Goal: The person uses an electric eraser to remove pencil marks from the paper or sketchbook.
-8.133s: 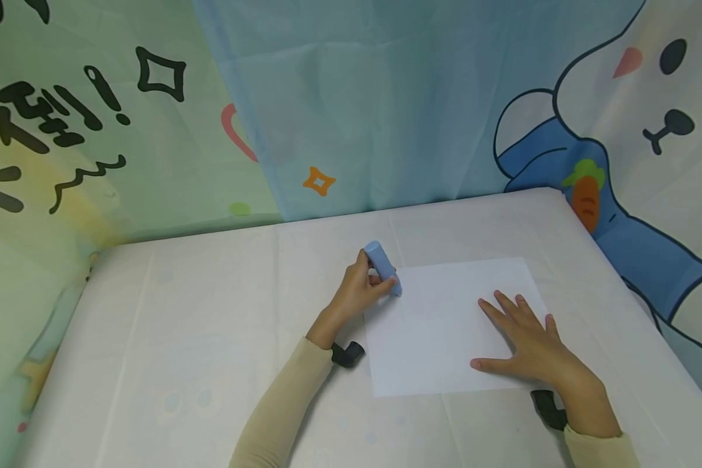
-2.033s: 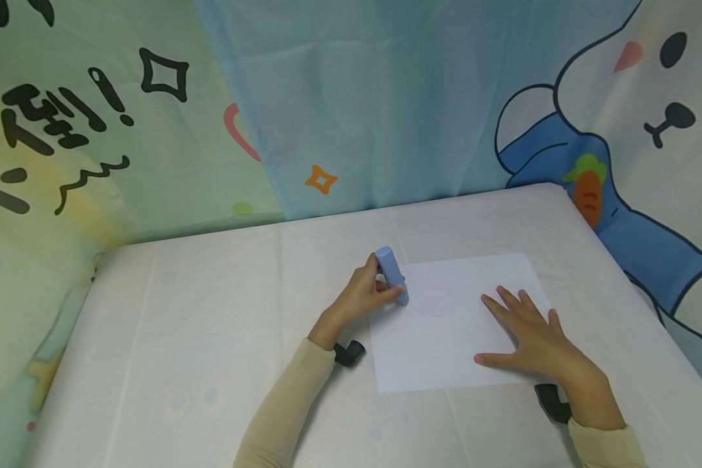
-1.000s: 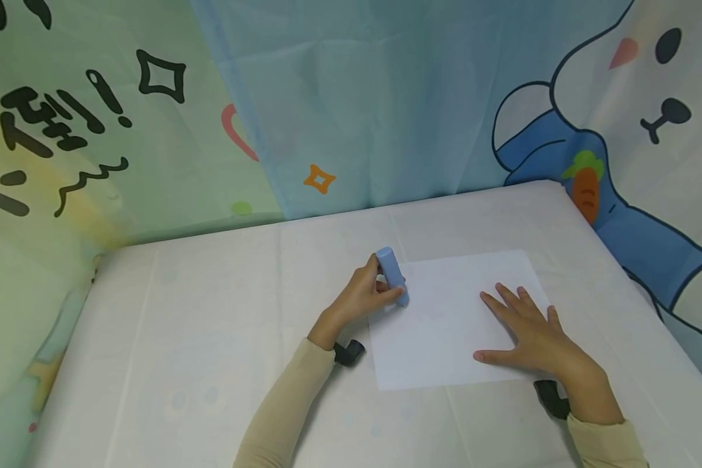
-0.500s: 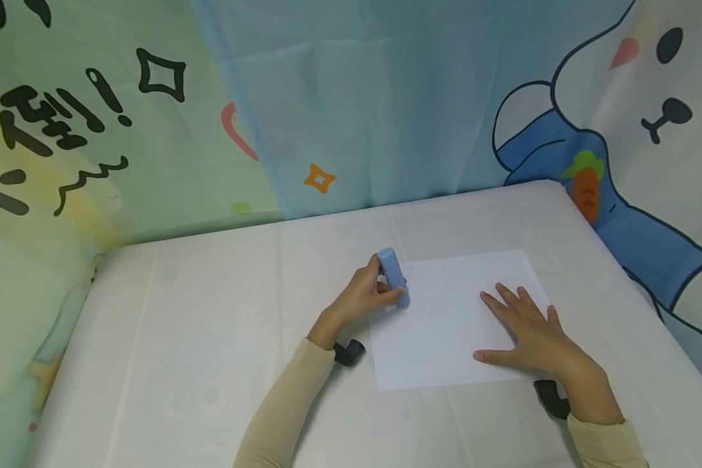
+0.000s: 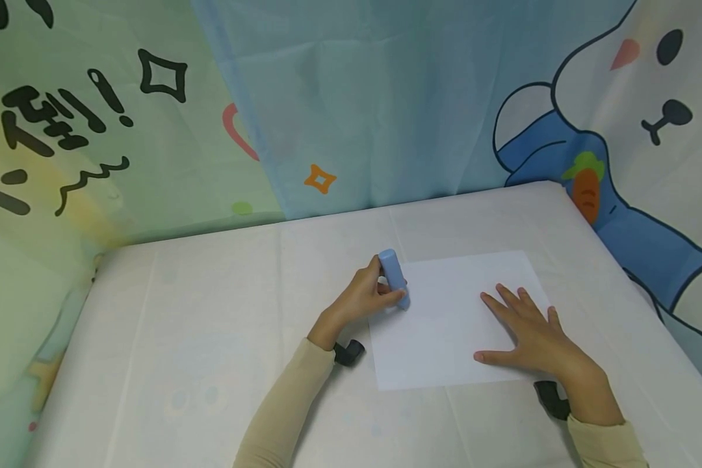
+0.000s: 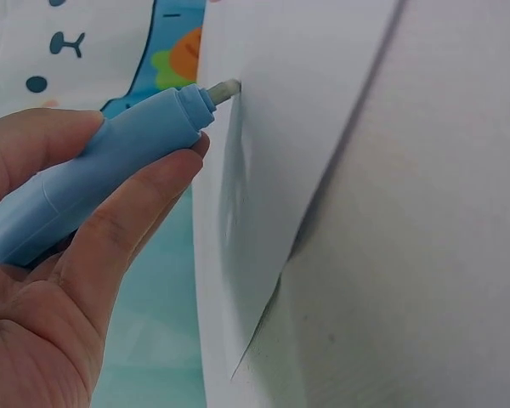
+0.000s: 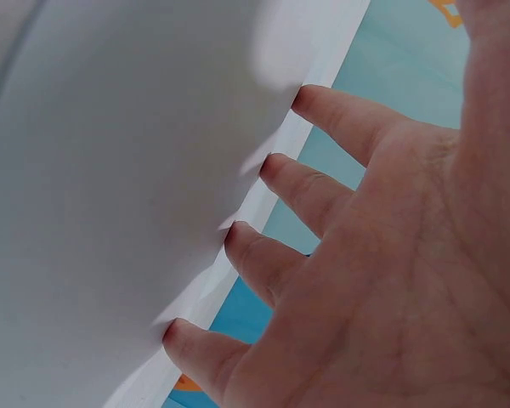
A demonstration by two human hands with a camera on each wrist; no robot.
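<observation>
In my left hand (image 5: 359, 294) I hold a light blue electric eraser (image 5: 394, 276), thumb on one side and fingers on the other. Its narrow whitish tip (image 6: 224, 91) meets the sheet of white paper (image 5: 439, 331) near the sheet's left edge, seen in the left wrist view. My right hand (image 5: 526, 344) rests spread over the right part of the paper. The right wrist view shows the fingertips (image 7: 276, 167) pressing against the sheet. Any marks on the paper are too faint to make out.
A white cloth covers the table (image 5: 199, 312) under the paper. Black wrist mounts (image 5: 349, 353) sit at both wrists. Behind the table hangs a printed curtain (image 5: 351, 97) with cartoon figures and lettering.
Since the earliest frame my left hand has shifted slightly right with the eraser, further over the paper. Over the last second the eraser slides down a little. The right hand keeps its place.
</observation>
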